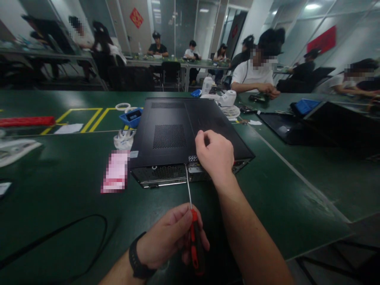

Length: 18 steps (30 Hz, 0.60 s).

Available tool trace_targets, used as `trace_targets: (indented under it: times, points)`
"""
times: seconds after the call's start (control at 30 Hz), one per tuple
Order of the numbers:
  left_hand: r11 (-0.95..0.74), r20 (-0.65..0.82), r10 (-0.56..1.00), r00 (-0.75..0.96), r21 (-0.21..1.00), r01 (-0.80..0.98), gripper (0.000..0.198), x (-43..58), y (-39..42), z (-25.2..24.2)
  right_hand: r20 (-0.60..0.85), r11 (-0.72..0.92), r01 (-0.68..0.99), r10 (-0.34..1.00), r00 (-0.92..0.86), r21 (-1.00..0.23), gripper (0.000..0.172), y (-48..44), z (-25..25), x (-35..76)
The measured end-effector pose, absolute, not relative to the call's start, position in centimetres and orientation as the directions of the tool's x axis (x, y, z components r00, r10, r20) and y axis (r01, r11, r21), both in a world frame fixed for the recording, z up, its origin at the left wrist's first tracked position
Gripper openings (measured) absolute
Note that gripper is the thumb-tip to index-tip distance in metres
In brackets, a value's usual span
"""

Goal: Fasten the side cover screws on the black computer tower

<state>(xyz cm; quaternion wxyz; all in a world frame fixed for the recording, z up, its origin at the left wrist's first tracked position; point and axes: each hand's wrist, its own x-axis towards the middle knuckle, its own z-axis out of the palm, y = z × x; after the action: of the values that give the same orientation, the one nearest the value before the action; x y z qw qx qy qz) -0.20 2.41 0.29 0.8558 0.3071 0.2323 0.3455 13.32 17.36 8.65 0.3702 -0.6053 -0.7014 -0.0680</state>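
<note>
Computer case (175, 136): black, mesh-vented; screwdriver (193, 225): red-and-black handle, tip contact unclear.

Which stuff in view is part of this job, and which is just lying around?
In the job:
Red-and-black screwdriver, held in the left hand
Black desktop computer case, right hand at its near edge

Apparently just lying about:
Blue tray
White ring
White fan
Red strip

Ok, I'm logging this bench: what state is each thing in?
Black metal computer case: flat, top panel on
Red-and-black-handled screwdriver: in left grip, tip at case edge
Right grip: fingers curled
Blue plastic basket, left of case: upright, something dark inside
White fabric bundle: crumpled
</note>
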Motion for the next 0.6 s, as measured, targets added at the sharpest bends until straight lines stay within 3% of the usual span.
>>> trace_targets:
  times: [0.23,0.6]
  points:
    - [0.623,-0.132,0.68,0.721,0.623,-0.473,0.041,-0.79,2.52,0.71,0.598,0.259,0.884,0.801,0.029,-0.39,0.039,17.45,8.74,13.38]
    - [0.582,-0.081,0.717,0.693,0.616,-0.531,0.037,0.0,2.23,-0.25,0.594,0.255,0.885,0.804,0.029,-0.388,0.038,17.44,8.66,13.3]
